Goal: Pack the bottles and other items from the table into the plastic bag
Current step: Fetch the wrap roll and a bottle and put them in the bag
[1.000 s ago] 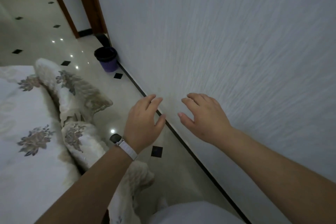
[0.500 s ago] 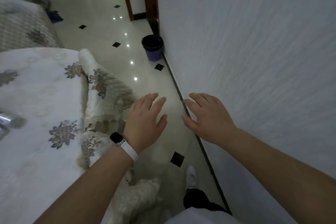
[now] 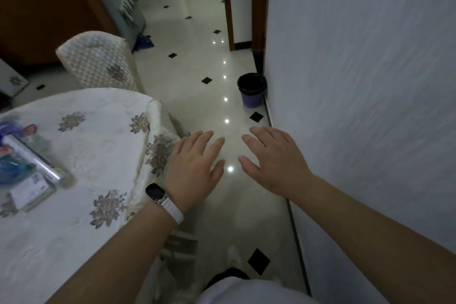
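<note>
My left hand [image 3: 195,170]: palm down, fingers straight and a little spread, holding nothing, above the floor [image 3: 197,81] just beside the table's draped corner.
My right hand [image 3: 274,163]: likewise flat and open-fingered, empty, near the left hand and close to the white wall [image 3: 357,81].
Watch [image 3: 156,192]: dark face, white strap, on my left wrist.
Table [image 3: 81,145]: to my left, under a cream flowered cloth.
Items [image 3: 27,170]: at the table's far left edge, well apart from both hands; a long silvery roll [image 3: 37,163], a flat white pack [image 3: 30,190] and something blue [image 3: 12,170], all blurred, so I could not tell bottle from bag.
Bin [image 3: 252,90]: dark, purple-based, on the floor against the wall.
Chair [image 3: 98,61]: covered, beyond the table.
</note>
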